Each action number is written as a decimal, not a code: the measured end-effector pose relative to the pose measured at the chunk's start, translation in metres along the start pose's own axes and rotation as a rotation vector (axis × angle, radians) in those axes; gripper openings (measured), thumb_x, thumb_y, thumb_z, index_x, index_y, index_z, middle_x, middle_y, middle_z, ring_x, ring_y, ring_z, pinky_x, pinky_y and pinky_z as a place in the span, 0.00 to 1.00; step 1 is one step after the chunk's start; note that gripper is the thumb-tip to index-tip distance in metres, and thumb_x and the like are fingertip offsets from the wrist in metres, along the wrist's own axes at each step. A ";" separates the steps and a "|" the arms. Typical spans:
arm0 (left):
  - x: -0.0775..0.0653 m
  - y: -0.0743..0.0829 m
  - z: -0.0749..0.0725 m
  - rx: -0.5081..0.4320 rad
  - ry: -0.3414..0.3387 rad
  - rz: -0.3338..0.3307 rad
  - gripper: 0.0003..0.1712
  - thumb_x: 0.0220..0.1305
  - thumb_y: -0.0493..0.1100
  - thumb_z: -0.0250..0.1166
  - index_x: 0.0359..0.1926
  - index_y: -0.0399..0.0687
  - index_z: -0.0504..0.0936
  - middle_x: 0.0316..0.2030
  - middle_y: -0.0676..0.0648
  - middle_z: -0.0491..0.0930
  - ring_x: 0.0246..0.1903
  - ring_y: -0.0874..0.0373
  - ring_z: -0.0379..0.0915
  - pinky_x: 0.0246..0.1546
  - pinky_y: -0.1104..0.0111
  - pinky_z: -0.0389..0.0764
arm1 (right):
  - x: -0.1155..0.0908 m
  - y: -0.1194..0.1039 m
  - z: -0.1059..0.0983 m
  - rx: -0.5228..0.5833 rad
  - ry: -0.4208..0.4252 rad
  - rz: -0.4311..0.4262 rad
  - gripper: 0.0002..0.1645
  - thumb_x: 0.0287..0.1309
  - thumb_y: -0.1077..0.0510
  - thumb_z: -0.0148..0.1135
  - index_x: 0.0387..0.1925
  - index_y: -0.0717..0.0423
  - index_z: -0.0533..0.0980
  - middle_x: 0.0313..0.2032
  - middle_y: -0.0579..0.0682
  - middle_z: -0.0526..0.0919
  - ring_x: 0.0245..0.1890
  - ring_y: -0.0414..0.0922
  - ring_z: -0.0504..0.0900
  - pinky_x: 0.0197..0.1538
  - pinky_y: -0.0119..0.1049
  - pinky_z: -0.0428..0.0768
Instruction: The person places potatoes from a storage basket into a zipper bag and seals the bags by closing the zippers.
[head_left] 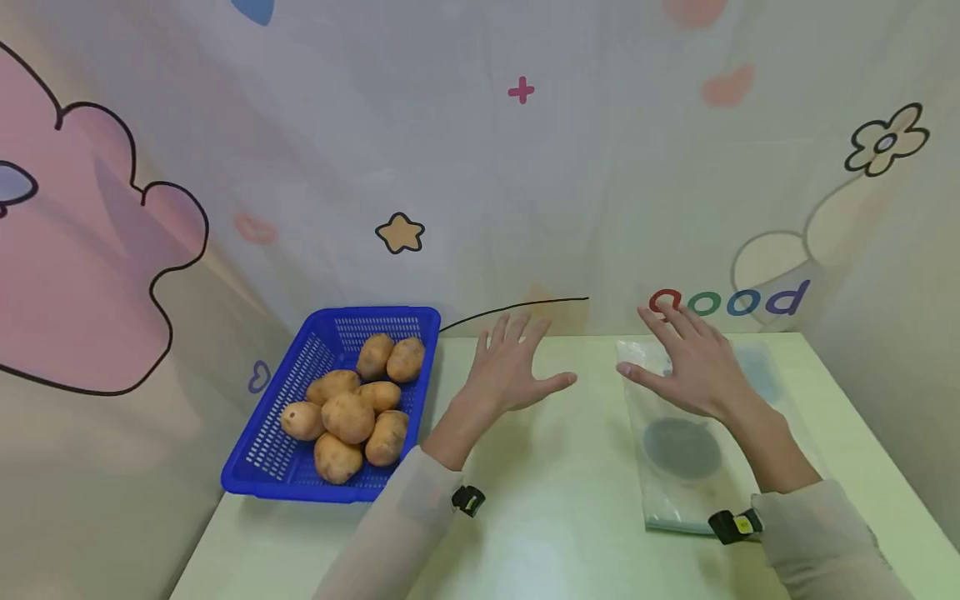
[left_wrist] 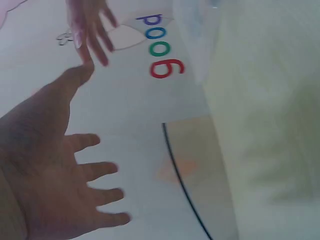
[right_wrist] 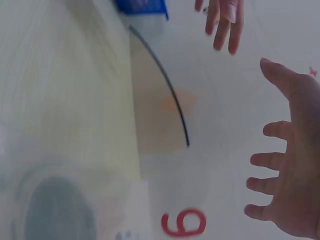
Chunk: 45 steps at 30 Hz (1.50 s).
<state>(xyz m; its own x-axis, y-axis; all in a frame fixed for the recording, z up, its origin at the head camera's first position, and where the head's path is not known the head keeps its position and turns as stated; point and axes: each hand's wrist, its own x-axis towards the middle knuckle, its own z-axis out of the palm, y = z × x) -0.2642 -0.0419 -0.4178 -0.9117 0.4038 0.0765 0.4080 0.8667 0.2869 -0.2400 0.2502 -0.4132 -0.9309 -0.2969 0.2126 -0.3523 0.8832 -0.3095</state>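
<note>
My left hand point(head_left: 510, 367) is held above the table with its fingers spread and nothing in its grasp. To its left stands a blue plastic basket point(head_left: 258, 442) with several potatoes point(head_left: 348, 417) piled inside. My right hand point(head_left: 693, 362), also spread and holding nothing, hovers over a clear plastic bag point(head_left: 660, 508) lying flat on the table. A grey-green round patch point(head_left: 682, 448) shows on the bag. In the left wrist view the left palm point(left_wrist: 45, 165) appears with fingers apart; the right wrist view shows the right hand point(right_wrist: 295, 165) likewise.
The pale table point(head_left: 540, 517) runs back to a printed wall cloth point(head_left: 480, 167) with a star, a flower and coloured letters. Similar cloth hangs at both sides. Each wrist wears a small black strap device, the left one point(head_left: 468, 500) near the sleeve cuff.
</note>
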 end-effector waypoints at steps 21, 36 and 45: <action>-0.079 -0.191 -0.104 -0.345 0.079 -0.184 0.51 0.74 0.71 0.59 0.86 0.55 0.51 0.82 0.40 0.52 0.80 0.36 0.48 0.74 0.35 0.57 | 0.085 -0.156 0.092 0.580 -0.058 -0.109 0.51 0.71 0.31 0.59 0.84 0.50 0.57 0.80 0.57 0.62 0.78 0.59 0.62 0.75 0.64 0.63; -0.136 -0.290 -0.102 -0.331 0.017 -0.396 0.60 0.77 0.73 0.51 0.85 0.39 0.32 0.80 0.23 0.46 0.77 0.23 0.44 0.71 0.27 0.53 | 0.077 -0.230 0.178 1.156 -0.197 0.202 0.56 0.70 0.34 0.65 0.85 0.50 0.51 0.76 0.62 0.66 0.73 0.61 0.71 0.67 0.60 0.77; -0.148 -0.315 -0.102 -0.532 -0.125 -0.590 0.63 0.77 0.72 0.49 0.82 0.35 0.24 0.80 0.21 0.37 0.77 0.21 0.41 0.72 0.30 0.55 | 0.067 -0.247 0.196 1.410 -0.252 0.302 0.45 0.74 0.47 0.64 0.82 0.56 0.56 0.68 0.66 0.72 0.63 0.62 0.80 0.58 0.63 0.83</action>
<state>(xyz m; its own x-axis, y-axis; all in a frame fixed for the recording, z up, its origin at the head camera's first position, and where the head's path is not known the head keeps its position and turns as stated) -0.2628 -0.4052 -0.4220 -0.9444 -0.0198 -0.3283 -0.2461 0.7047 0.6655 -0.2341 -0.0591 -0.5044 -0.9243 -0.3543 -0.1419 0.1933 -0.1137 -0.9745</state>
